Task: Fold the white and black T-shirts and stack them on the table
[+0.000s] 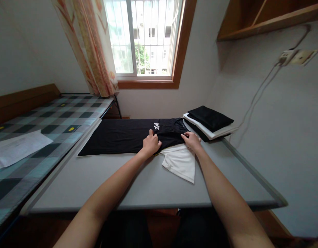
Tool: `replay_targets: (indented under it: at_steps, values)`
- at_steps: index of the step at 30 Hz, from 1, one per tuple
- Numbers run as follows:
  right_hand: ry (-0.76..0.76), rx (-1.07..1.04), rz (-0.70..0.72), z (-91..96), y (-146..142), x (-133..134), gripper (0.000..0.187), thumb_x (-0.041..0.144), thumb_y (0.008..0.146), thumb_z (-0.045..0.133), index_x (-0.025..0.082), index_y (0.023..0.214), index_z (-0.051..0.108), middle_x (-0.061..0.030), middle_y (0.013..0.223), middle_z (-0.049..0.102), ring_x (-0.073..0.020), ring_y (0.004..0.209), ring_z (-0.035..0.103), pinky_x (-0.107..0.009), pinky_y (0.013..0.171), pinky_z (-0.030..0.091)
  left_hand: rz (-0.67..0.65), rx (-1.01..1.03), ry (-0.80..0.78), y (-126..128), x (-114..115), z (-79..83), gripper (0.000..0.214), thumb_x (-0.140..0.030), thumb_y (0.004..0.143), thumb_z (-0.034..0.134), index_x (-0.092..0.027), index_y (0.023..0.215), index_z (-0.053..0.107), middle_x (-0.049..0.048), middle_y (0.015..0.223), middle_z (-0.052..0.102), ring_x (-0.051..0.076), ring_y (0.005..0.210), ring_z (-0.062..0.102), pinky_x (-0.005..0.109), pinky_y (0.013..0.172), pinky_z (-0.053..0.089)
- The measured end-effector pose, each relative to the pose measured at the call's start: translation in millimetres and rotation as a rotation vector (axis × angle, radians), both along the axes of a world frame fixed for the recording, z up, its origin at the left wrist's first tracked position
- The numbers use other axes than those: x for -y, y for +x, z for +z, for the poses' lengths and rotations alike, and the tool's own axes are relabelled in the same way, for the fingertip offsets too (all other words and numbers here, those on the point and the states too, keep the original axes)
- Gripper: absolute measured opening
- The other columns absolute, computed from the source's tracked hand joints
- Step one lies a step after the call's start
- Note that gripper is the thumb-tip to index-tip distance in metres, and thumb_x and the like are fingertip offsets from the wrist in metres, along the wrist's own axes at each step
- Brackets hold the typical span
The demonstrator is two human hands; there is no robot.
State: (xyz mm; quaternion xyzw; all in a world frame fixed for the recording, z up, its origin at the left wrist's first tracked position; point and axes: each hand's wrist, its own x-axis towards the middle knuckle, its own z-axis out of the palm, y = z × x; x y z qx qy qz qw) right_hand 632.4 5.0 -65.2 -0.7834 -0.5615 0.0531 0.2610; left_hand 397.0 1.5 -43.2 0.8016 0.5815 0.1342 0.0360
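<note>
black shirt (pixel 117 137) lies spread out on the grey surface (pixel 97 186), its hem toward the left and its collar toward the right, near the folded pile. white lettering (pixel 156 126) shows on its chest. white cloth (pixel 181 163) shows from under the near side of the shirt, with a short sleeve laid out toward the person, and a thin pale edge runs along the hem at the left.

the two hands are apart from each other, both at the near side of the black shirt. the left hand (pixel 151 143) is curled on the fabric just below the lettering; whether its fingers are closed on the cloth, i cannot tell. the right hand (pixel 191 139) pinches the black fabric near the collar, thumb against finger, just above the white sleeve. between them the cloth is bunched into soft creases.

right of the collar sits a folded pile (pixel 210 120), black on top, white in the middle, black beneath. at the left, papers (pixel 22 146) lie on a checkered bed (pixel 45 119).
</note>
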Motion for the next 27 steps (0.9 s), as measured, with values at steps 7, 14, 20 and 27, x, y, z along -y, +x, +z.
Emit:
replay_targets:
  at_steps: [7, 14, 20, 27]
  values:
    - [-0.033, -0.042, -0.014, 1.2, 2.2, 1.1, 0.035, 0.05, 0.088, 0.049, 0.025, 0.087, 0.072, -0.0065, 0.097, 0.073, -0.0272, 0.101, 0.059, -0.034, 0.079, 0.036, -0.017, 0.051, 0.109, -3.4, 2.7, -6.8, 0.031, -0.033, 0.089, 0.05, -0.015, 0.111, 0.063, 0.0168, 0.133, 0.044, 0.032, 0.113, 0.053, 0.042, 0.091, 0.046]
    - [-0.065, -0.013, -0.001, 2.9, 4.0, -0.2, 0.045, 0.054, 0.091, 0.039, 0.023, 0.082, 0.07, -0.0071, 0.089, 0.071, -0.025, 0.092, 0.06, -0.031, 0.075, 0.036, -0.563, 0.112, 0.223, -1.3, -1.0, -12.1, 0.04, -0.02, 0.093, 0.039, -0.024, 0.128, 0.058, 0.0051, 0.143, 0.049, 0.019, 0.136, 0.037, 0.036, 0.111, 0.027]
    - [-0.079, 0.006, -0.037, 1.1, 10.0, -4.4, 0.044, 0.05, 0.091, 0.04, 0.022, 0.079, 0.071, -0.0107, 0.093, 0.072, -0.0269, 0.093, 0.061, -0.031, 0.074, 0.039, -0.564, 0.032, 0.011, -1.6, -6.9, -21.2, 0.043, -0.035, 0.099, 0.031, -0.028, 0.135, 0.052, 0.0025, 0.149, 0.043, 0.019, 0.14, 0.033, 0.042, 0.115, 0.019]
    - [0.004, -0.174, 0.084, 3.5, 14.5, -2.7, 0.045, 0.057, 0.084, 0.051, 0.02, 0.066, 0.069, -0.0035, 0.062, 0.066, -0.0233, 0.079, 0.063, -0.027, 0.07, 0.043, -0.554, 0.074, -0.059, -2.7, -11.6, -18.6, 0.044, -0.037, 0.1, 0.028, -0.028, 0.136, 0.052, 0.002, 0.15, 0.042, 0.018, 0.142, 0.03, 0.042, 0.116, 0.019]
